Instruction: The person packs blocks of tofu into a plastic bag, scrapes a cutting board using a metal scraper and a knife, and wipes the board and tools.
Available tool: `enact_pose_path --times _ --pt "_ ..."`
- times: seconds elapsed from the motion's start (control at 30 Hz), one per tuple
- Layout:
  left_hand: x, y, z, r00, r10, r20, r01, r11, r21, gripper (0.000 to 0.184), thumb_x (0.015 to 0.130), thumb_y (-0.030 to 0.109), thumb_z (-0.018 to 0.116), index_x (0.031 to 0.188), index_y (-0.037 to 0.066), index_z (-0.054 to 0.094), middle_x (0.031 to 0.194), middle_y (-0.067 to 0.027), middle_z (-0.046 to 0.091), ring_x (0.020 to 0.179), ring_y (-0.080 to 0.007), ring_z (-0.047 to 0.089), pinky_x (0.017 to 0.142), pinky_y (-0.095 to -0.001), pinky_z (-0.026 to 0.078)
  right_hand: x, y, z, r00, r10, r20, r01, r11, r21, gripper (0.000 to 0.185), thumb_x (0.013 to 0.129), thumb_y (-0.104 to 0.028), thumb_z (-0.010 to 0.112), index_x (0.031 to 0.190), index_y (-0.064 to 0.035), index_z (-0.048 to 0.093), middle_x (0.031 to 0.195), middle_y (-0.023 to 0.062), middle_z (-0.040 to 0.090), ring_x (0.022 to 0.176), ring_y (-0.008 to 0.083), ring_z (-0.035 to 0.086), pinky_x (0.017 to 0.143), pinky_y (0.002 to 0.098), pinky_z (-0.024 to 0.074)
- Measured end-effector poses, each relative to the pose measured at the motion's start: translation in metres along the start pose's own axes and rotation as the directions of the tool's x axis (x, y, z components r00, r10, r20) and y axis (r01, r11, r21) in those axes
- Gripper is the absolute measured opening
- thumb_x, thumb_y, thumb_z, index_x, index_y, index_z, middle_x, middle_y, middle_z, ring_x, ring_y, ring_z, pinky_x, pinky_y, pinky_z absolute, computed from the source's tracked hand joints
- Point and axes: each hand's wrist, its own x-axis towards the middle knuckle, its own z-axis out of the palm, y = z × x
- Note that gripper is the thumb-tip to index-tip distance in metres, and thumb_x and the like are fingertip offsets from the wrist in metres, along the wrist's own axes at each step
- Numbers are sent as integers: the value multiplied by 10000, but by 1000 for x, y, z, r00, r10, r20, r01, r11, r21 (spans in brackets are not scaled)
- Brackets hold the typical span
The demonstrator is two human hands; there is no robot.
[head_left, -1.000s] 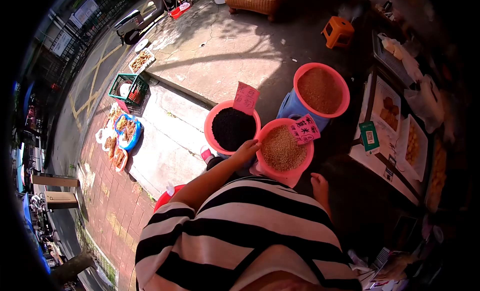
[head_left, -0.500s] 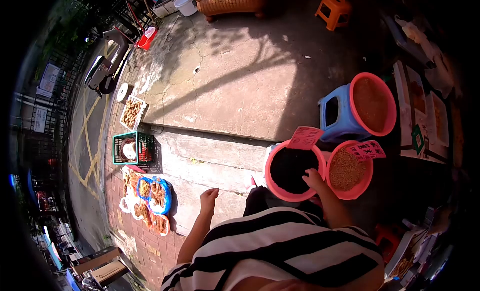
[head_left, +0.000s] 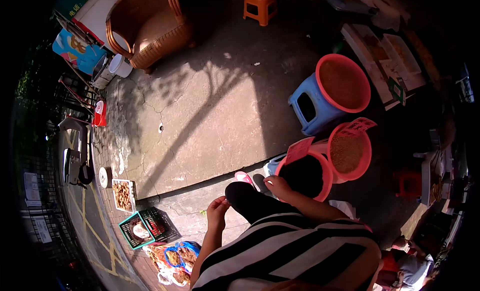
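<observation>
My left hand (head_left: 218, 209) is in front of my body beside my dark-clothed knee (head_left: 241, 195). Its fingers are curled and pressed together; anything inside is too small to make out. Over the near left rim of a pink basin (head_left: 328, 178) is my right hand (head_left: 278, 185), also with fingers drawn together and their contents hidden. Dark black grains or beans (head_left: 304, 172) fill that basin, and a pink handwritten sign (head_left: 299, 150) stands at its far edge. Adjoining it, a second pink basin (head_left: 368, 158) holds tan grains (head_left: 346, 153) under another pink sign (head_left: 358, 126).
A blue stool (head_left: 303, 122) supports a third pink basin (head_left: 369, 86). To the left are a white crate of brown pieces (head_left: 123, 195), a green crate (head_left: 131, 238) and bagged goods (head_left: 180, 258). An orange stool (head_left: 260, 8) and wicker chair (head_left: 150, 36) stand behind a raised concrete edge (head_left: 200, 187).
My view has turned left. My right hand has come out from over the black grains to the basin's left rim. My left hand is now nearer my knee.
</observation>
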Motion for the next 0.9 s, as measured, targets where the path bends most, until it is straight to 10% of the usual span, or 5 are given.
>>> enact_pose_path --times 0.27,0.53,0.7,0.87,0.9 --pt "188 171 55 965 -18 263 -22 989 147 262 737 -109 570 977 -3 573 744 -10 567 646 -116 550 631 -244 474 146 -101 -16 961 -182 -210 196 979 48 213 795 -113 600 991 -30 609 1064 146 567 1039 283 539 877 339 441" --pt "287 376 191 911 125 394 -154 987 43 116 865 128 584 897 16 578 752 -55 587 608 -137 538 569 -277 467 271 -188 -167 915 302 -266 -211 923 321 199 863 -179 560 900 -1 642 792 107 661 764 229 638 686 312 485" --pt "340 432 208 838 -75 540 150 984 -97 438 927 441 414 884 39 583 683 -76 580 613 -225 524 669 -364 424 387 -282 -228 933 50 -357 89 928 362 317 887 -242 547 1117 -24 571 1093 156 583 983 264 584 823 317 471" --pt "382 515 279 494 -89 865 718 602 -348 684 894 586 300 1376 102 309 1411 -123 320 1324 -273 274 1092 -415 199 536 -386 -242 782 -597 -179 622 766 160 407 919 -223 477 1293 -66 445 1382 148 334 1335 294 238 1063 438 220" --pt "401 521 292 483 -94 871 555 802 -222 674 900 576 291 1371 94 317 1399 -117 338 1306 -260 303 1077 -396 233 567 -395 -237 683 -706 -185 727 681 87 386 920 -274 466 1259 -89 485 1332 156 394 1307 309 288 1069 438 231"
